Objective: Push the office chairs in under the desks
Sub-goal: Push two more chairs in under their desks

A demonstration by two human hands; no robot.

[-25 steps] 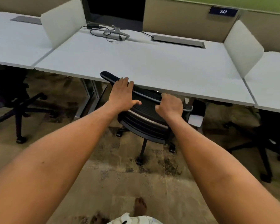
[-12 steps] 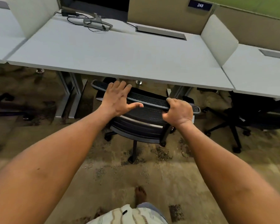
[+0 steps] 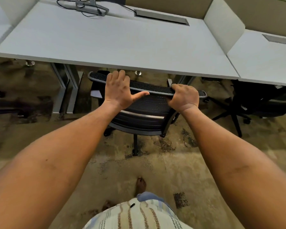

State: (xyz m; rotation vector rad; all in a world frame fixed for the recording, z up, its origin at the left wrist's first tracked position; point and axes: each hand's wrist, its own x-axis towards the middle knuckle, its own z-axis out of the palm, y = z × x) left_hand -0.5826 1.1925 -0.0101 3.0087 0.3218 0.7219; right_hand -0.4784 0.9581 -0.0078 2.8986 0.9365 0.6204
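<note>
A black mesh-backed office chair (image 3: 149, 106) stands in front of me, its seat tucked beneath the white desk (image 3: 116, 45) and its backrest top close to the desk's front edge. My left hand (image 3: 120, 90) lies flat against the left part of the backrest's top rail, fingers spread and thumb out. My right hand (image 3: 184, 95) is curled around the right part of that rail. The chair's base and castors show below the backrest.
A second black chair (image 3: 262, 103) sits under the neighbouring desk (image 3: 267, 58) on the right. Desk legs (image 3: 68, 90) stand left of the chair. A monitor stand with cables (image 3: 91, 6) and a cable tray lid (image 3: 160, 17) are at the desk's back. White dividers flank the desk.
The view has moved closer to the desk and tilted down. The chair sits squarer to the desk edge than before, with both hands still on the backrest's top rail.
</note>
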